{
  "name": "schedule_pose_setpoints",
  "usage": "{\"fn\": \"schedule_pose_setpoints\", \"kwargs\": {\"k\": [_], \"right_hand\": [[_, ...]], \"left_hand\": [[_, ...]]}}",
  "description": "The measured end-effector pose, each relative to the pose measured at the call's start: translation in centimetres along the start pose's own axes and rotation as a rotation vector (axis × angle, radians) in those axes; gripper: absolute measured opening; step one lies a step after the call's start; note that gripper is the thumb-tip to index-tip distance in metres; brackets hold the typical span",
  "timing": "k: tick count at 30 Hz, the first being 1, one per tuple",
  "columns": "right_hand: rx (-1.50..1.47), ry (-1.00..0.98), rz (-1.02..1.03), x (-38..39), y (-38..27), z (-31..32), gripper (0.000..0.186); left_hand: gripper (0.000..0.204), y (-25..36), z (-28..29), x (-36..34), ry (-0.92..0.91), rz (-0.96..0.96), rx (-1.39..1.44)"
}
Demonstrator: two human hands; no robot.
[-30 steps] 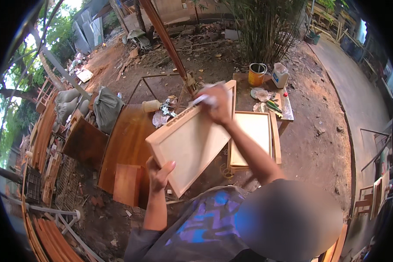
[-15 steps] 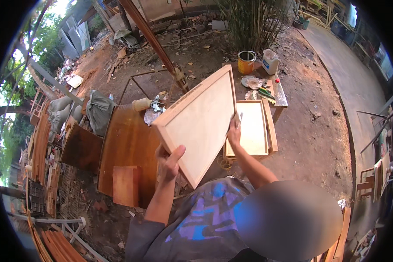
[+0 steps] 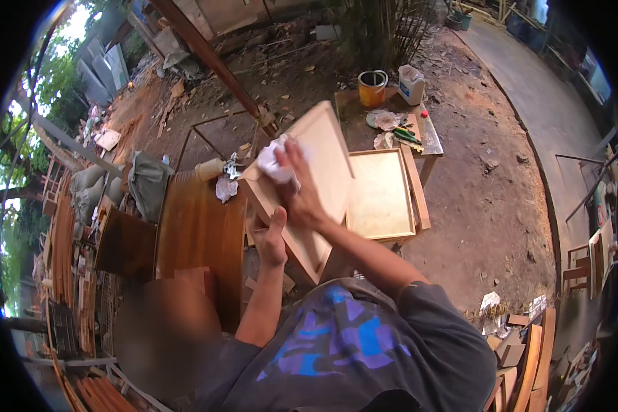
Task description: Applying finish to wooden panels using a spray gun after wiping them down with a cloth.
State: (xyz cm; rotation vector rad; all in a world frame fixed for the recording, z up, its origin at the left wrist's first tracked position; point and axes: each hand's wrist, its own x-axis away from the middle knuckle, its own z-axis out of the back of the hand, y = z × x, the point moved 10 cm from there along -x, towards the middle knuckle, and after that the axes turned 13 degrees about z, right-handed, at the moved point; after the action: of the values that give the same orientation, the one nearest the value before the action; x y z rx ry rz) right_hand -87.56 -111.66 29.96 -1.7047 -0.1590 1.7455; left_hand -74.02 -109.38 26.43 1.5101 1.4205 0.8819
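Observation:
I hold a light wooden framed panel [image 3: 328,159] tilted up on edge in front of me. My left hand [image 3: 270,238] grips its lower left edge. Resting on the panel's face near the upper left edge, my right hand [image 3: 301,193] is closed on a crumpled white cloth [image 3: 273,162]. A second framed panel [image 3: 381,196] lies flat on a low stand just right of the one I hold.
A dark brown wooden tabletop [image 3: 198,230] sits to the left, with a small block [image 3: 198,278] on it. Behind stand a yellow bucket [image 3: 373,88], a white jug [image 3: 410,84] and small tools. A slanting metal post [image 3: 213,58] rises at the back. Timber stacks [image 3: 65,254] line the left.
The panel has swung to a steeper, more edge-on tilt. My right hand left the panel's right edge and now presses the white cloth on its upper left part. My left hand keeps its grip.

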Motion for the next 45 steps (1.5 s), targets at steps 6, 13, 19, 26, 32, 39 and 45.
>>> {"fn": "schedule_pose_setpoints", "kwargs": {"k": [6,13,19,26,32,39,45], "right_hand": [[0.164,-0.089,0.007,6.0,16.8,6.6,0.042],[0.552,-0.459,-0.536,19.9,30.6,16.3,0.075],[0.843,-1.093,-0.944,32.5,42.5,22.7,0.048],[1.14,-0.42,-0.145,21.7,32.6,14.4,0.05],[0.814,-1.772,-0.613,44.8,50.4,18.3,0.069],[-0.028,-0.785,-0.807,28.2,29.5,-13.5,0.043],[-0.499,-0.822,-0.738,24.2,12.0,-44.4,0.048]], "left_hand": [[0.033,-0.3,6.4,1.9,0.045,0.164,0.105],[0.045,2.6,19.1,9.3,0.343,0.111,0.101],[0.054,3.4,25.1,16.8,0.585,0.036,0.254],[0.064,3.7,32.9,31.0,0.968,-0.148,0.392],[0.062,2.1,47.5,32.8,0.935,-0.118,0.527],[0.063,0.7,65.4,35.8,1.098,0.019,0.503],[0.064,-0.1,70.7,31.2,0.962,0.089,0.525]]}}
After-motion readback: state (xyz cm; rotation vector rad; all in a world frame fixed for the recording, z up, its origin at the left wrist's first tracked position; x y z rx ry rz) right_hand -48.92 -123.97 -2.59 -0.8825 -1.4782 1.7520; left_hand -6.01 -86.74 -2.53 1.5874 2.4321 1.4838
